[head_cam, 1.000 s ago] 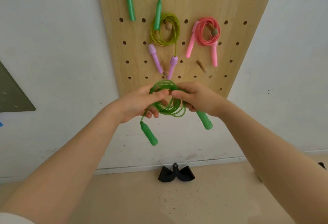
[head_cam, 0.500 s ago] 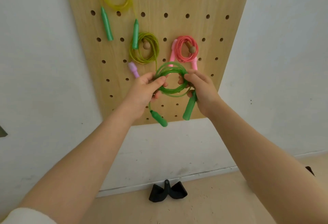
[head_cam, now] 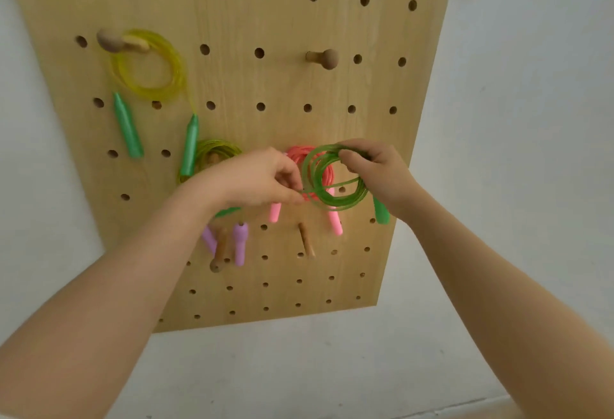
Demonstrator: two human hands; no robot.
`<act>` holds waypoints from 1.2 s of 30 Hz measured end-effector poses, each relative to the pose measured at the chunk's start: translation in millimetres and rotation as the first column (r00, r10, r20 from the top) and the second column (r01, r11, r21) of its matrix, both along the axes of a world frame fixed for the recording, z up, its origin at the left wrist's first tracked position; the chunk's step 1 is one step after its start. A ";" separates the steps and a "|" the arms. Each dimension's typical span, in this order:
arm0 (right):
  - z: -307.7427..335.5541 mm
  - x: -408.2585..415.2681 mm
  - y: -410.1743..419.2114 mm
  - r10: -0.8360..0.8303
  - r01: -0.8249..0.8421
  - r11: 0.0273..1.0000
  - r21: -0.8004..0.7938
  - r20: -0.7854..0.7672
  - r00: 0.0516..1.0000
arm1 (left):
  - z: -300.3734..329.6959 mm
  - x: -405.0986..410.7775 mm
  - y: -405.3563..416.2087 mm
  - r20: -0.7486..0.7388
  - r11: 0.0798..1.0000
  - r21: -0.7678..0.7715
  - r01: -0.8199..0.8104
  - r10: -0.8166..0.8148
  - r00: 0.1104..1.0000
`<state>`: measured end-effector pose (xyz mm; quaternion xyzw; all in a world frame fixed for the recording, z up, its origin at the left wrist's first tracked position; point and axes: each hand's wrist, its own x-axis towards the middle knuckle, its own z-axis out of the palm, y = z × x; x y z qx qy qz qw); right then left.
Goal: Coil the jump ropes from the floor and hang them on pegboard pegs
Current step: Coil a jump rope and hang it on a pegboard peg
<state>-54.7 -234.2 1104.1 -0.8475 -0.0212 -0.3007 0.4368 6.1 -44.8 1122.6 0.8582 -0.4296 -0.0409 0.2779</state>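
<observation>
Both hands hold a coiled green jump rope (head_cam: pixel 334 183) before the pegboard (head_cam: pixel 282 20).
The right hand (head_cam: pixel 378 176) grips its top; the left hand (head_cam: pixel 259 179) pinches its left edge, below a bare peg (head_cam: pixel 324 58).

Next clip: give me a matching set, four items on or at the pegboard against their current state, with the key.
Items:
1. green rope coil
2. yellow rope coil
3. bare peg
4. pink rope coil

States:
A. hangs from the upper left peg
B. carries nothing
C. held in both hands
D. partly hidden behind the green coil

Pairs: 1-C, 2-A, 3-B, 4-D
</observation>
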 end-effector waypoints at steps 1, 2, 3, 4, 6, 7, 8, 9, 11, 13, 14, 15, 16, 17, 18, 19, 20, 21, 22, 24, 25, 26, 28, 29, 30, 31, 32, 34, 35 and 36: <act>0.4 8.3 -7.2 -0.022 0.019 0.989 -0.148 -0.017 1.000 | 5.1 2.6 -6.5 0.029 0.998 0.038 0.039 -0.040 0.999; 0.4 16.0 -12.9 -0.047 0.035 0.957 -0.286 -0.033 0.998 | 9.5 6.3 -13.2 0.050 0.998 0.002 0.062 -0.062 0.997; 0.5 22.5 -17.8 -0.050 0.029 0.926 -0.377 -0.045 0.998 | 12.4 11.5 -19.9 0.075 0.993 -0.097 0.070 -0.063 0.995; 0.8 27.5 -22.2 -0.022 -0.003 0.914 -0.405 -0.057 0.998 | 14.1 17.0 -26.7 0.109 0.972 -0.223 0.075 -0.051 0.993; 3.2 34.4 -30.7 0.085 -0.103 0.943 -0.317 -0.070 0.994 | 13.4 28.3 -40.4 0.149 0.915 -0.393 0.089 -0.032 0.988; 5.4 37.2 -34.9 0.129 -0.140 0.958 -0.251 -0.062 0.990 | 11.5 32.8 -47.0 0.128 0.900 -0.428 0.077 -0.024 0.992; 8.0 39.4 -38.5 0.157 -0.165 0.965 -0.204 -0.053 0.986 | 9.5 35.4 -53.0 0.077 0.892 -0.448 0.054 -0.022 0.997; 10.4 41.4 -41.3 0.173 -0.179 0.967 -0.181 -0.047 0.984 | 7.2 37.4 -58.9 -0.005 0.880 -0.474 0.025 -0.030 1.000; 12.3 46.3 -45.6 0.206 -0.208 0.968 -0.139 -0.034 0.978 | 3.3 39.5 -69.8 -0.208 0.851 -0.523 -0.049 -0.072 0.975; 11.8 51.1 -48.5 0.245 -0.245 0.965 -0.095 -0.011 0.970 | 0.0 40.6 -76.8 -0.404 0.832 -0.536 -0.143 -0.103 0.909; 11.2 53.2 -49.6 0.253 -0.252 0.961 -0.113 -0.006 0.967 | -1.0 39.1 -78.9 -0.495 0.824 -0.536 -0.183 -0.132 0.859; 10.6 54.9 -50.1 0.252 -0.251 0.955 -0.158 -0.011 0.968 | -1.5 37.7 -80.2 -0.563 0.822 -0.531 -0.206 -0.160 0.811; 10.1 57.1 -50.3 0.249 -0.248 0.947 -0.206 -0.025 0.968 | -1.6 36.7 -81.4 -0.604 0.824 -0.524 -0.217 -0.179 0.777; 9.9 59.5 -50.6 0.241 -0.243 0.941 -0.236 -0.035 0.970 | -1.7 36.8 -82.4 -0.623 0.819 -0.530 -0.222 -0.198 0.757; 10.3 61.6 -50.9 0.230 -0.229 0.943 -0.241 -0.027 0.973 | -1.2 37.8 -82.5 -0.632 0.799 -0.557 -0.229 -0.228 0.741; 11.7 63.2 -51.1 0.218 -0.212 0.949 -0.234 0.000 0.976 | -0.4 38.7 -82.1 -0.629 0.762 -0.602 -0.239 -0.269 0.729; 14.0 63.5 -50.8 0.208 -0.193 0.954 -0.231 0.039 0.977 | 0.7 39.9 -81.1 -0.613 0.716 -0.654 -0.246 -0.310 0.726; 17.4 62.8 -50.3 0.207 -0.181 0.953 -0.242 0.087 0.974 | 2.0 40.5 -79.3 -0.576 0.671 -0.704 -0.235 -0.345 0.741; 21.8 61.1 -49.3 0.223 -0.184 0.950 -0.254 0.136 0.965 | 4.0 40.2 -76.7 -0.518 0.631 -0.749 -0.203 -0.367 0.773; 34.4 56.1 -46.8 0.276 -0.223 0.948 -0.228 0.231 0.933 | 10.0 37.9 -70.1 -0.369 0.566 -0.819 -0.088 -0.403 0.838; 42.5 53.6 -45.5 0.298 -0.247 0.947 -0.206 0.273 0.915 | 14.9 36.9 -66.9 -0.299 0.547 -0.836 -0.030 -0.411 0.861; 51.1 52.0 -44.1 0.304 -0.249 0.947 -0.205 0.309 0.901 | 20.9 36.3 -64.3 -0.239 0.545 -0.838 0.020 -0.400 0.885; 67.2 52.2 -40.2 0.280 -0.203 0.950 -0.235 0.362 0.889 | 34.4 38.5 -63.4 -0.137 0.560 -0.825 0.073 -0.324 0.936; 73.9 54.2 -38.5 0.259 -0.178 0.955 -0.235 0.379 0.888 | 41.0 41.3 -65.2 -0.096 0.557 -0.827 0.075 -0.273 0.957; 79.3 57.1 -37.3 0.237 -0.159 0.962 -0.222 0.393 0.888 | 47.3 44.8 -67.9 -0.057 0.549 -0.833 0.073 -0.216 0.975; 83.4 61.0 -36.9 0.216 -0.144 0.969 -0.202 0.406 0.888 | 52.7 48.8 -70.9 -0.017 0.543 -0.837 0.072 -0.158 0.987; 87.0 65.0 -36.5 0.197 -0.131 0.974 -0.183 0.416 0.888 | 57.4 51.9 -73.9 0.015 0.536 -0.841 0.071 -0.109 0.994; 93.7 73.7 -36.7 0.169 -0.118 0.983 -0.143 0.424 0.890 | 65.2 59.7 -78.3 0.040 0.504 -0.862 0.052 -0.036 0.999; 97.3 79.3 -37.2 0.159 -0.116 0.985 -0.128 0.415 0.896 | 68.7 64.5 -80.3 0.039 0.483 -0.875 0.036 -0.004 0.999; 100.8 85.7 -37.5 0.149 -0.109 0.987 -0.122 0.396 0.906 | 71.6 69.3 -82.1 0.035 0.470 -0.882 0.013 0.038 0.999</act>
